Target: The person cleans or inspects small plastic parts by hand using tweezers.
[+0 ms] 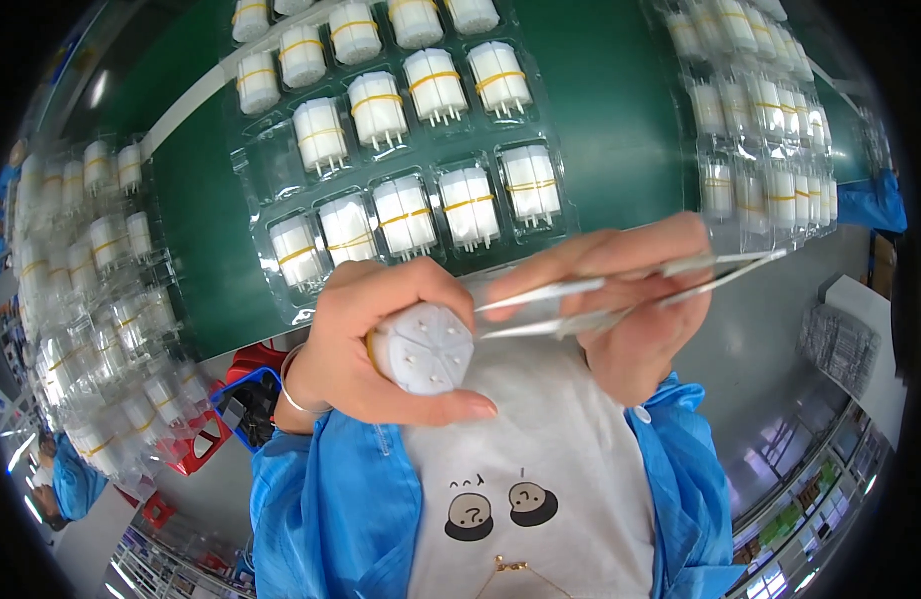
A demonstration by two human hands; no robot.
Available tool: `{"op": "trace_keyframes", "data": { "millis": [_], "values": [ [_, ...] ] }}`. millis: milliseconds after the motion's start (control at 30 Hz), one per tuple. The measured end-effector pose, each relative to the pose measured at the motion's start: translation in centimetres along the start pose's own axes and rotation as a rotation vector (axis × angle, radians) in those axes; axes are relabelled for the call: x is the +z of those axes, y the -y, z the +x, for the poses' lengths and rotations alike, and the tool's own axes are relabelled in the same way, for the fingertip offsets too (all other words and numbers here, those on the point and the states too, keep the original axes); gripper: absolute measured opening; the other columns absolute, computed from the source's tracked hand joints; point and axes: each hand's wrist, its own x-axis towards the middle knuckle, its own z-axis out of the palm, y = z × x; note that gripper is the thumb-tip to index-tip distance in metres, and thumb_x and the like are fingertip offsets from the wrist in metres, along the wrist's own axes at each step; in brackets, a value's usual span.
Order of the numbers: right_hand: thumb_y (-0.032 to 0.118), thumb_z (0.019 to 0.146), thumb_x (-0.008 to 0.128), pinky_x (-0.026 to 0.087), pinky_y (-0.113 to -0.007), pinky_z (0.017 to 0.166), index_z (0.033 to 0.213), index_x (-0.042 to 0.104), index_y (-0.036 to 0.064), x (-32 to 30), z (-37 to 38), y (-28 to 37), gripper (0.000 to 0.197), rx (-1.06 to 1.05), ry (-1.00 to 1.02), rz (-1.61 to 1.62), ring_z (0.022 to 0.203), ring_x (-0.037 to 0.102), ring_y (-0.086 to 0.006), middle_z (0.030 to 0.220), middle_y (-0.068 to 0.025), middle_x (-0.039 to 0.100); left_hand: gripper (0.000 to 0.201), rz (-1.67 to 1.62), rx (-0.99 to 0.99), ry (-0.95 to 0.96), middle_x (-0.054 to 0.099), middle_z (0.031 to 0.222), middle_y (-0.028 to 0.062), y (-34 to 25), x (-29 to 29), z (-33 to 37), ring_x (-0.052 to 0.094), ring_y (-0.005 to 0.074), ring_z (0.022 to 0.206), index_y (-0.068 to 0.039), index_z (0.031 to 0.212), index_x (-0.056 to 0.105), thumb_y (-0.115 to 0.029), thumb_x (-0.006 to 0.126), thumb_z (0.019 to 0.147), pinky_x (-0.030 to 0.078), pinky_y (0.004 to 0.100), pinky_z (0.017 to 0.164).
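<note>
My left hand [366, 339] is wrapped round a bundle of white plastic parts [427, 351]. The bundle's roundish end faces up, split into wedges, with small metal pins on it; a bit of yellow band shows at its left side. Just to the right, my right hand [630, 299] is smeared by motion and grips a pair of metal tweezers [620, 309]. The tweezers' tips point left, toward the bundle, and look apart from each other. Beyond both hands lies a clear plastic tray [251, 190] holding rows of similar white bundles [406, 218], each bound with a yellow band.
Stacked clear trays of white bundles stand at the left [101, 299] and right [770, 120] of the green table [610, 120]. A blue crate [243, 384] and red stools [203, 444] are at the lower left. Other people in blue sit at both sides.
</note>
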Motion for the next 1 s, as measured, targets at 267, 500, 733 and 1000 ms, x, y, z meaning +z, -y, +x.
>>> {"op": "trace_keyframes", "data": {
  "millis": [267,500,733,1000],
  "values": [
    [0.009,0.093,0.047,0.056,-0.04,0.07,0.105,0.039,-0.0094,-1.1,-0.8,-0.9,0.024,-0.025,-0.154,0.123,0.086,0.065,-0.0323,0.093,-0.0285,0.061,0.05,-0.009,-0.221,-0.441,0.057,0.092,0.0062,1.1,-3.1,-1.1,0.056,0.0123,0.085,-0.001,0.105,0.049,-0.011,0.075,0.064,0.043,0.025,0.076],
    [0.005,0.091,0.045,0.057,-0.042,0.072,0.106,0.042,-0.0105,-1.4,-0.7,-1.1,0.021,-0.019,-0.159,0.116,0.086,0.064,-0.0327,0.094,-0.0283,0.06,0.042,1.511,-0.127,-0.306,0.049,0.121,0.0136,3.0,-8.5,1.0,0.044,0.036,0.116,-0.006,0.112,0.048,-0.001,0.065,0.073,0.04,0.0497,0.089],
    [0.005,0.091,0.046,0.056,-0.038,0.07,0.104,0.045,-0.0099,-1.3,-0.2,-1.2,0.02,0.021,-0.2,0.057,0.086,0.065,-0.0312,0.092,-0.0261,0.062,0.043,1.515,-0.248,-0.24,0.035,0.139,0.0134,0.9,-5.8,2.1,0.028,0.0344,0.132,-0.007,0.119,0.049,-0.011,0.061,0.078,0.024,0.0602,0.1],
    [0.007,0.067,0.078,0.054,-0.031,0.066,0.095,0.06,-0.0025,2.5,3.0,-2.0,0.035,-0.284,-0.05,-0.39,0.077,0.067,-0.0279,0.09,-0.018,0.067,0.052,1.27,-0.058,0.015,0.032,0.137,0.0221,-1.7,-0.3,3.4,0.023,0.039,0.133,0.0,0.117,0.05,-0.014,0.065,0.07,0.023,0.0654,0.098]
  ]
}}
